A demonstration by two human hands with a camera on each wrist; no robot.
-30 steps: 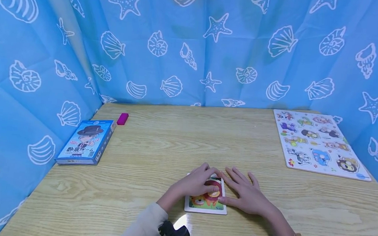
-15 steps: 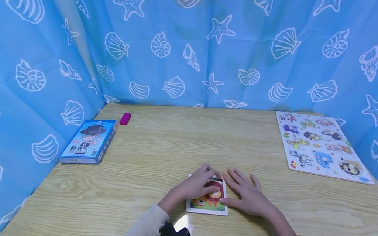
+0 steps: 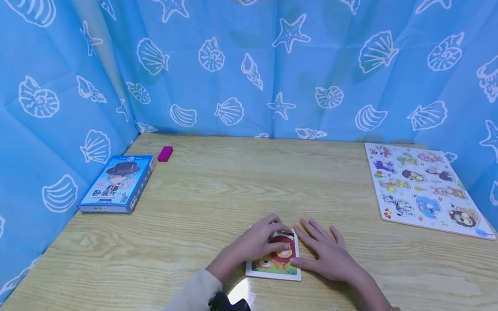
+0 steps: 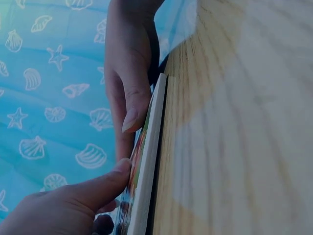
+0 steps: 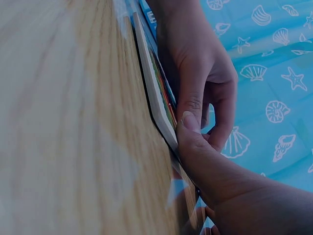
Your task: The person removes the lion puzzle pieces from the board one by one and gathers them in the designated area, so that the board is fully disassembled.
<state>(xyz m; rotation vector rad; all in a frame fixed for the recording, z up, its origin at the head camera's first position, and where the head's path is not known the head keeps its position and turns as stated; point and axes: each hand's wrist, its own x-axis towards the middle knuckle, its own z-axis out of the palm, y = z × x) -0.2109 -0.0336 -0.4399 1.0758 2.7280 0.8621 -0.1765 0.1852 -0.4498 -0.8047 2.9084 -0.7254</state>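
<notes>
A small white-framed picture board (image 3: 272, 275) with an orange animal on red and green lies flat on the table. Over its upper left part arches my left hand (image 3: 256, 241), thumb on the picture and bent fingers near the top edge; in the left wrist view this hand (image 4: 73, 203) has its thumb on the board's face (image 4: 149, 171). My right hand (image 3: 326, 254) lies palm down with spread fingers at the board's right edge, its thumb touching that side. The right wrist view shows the right hand (image 5: 234, 181) beside the board's white rim (image 5: 155, 98).
A blue boxed game (image 3: 117, 184) lies at the left, with a small magenta block (image 3: 165, 154) behind it. At the back right is a white animal puzzle board (image 3: 422, 188). Blue shell-patterned cloth (image 3: 248, 53) hangs behind the wooden table (image 3: 212, 182).
The head view has shifted slightly. Both hands and the small board stay in nearly the same places, with no clear change of grip.
</notes>
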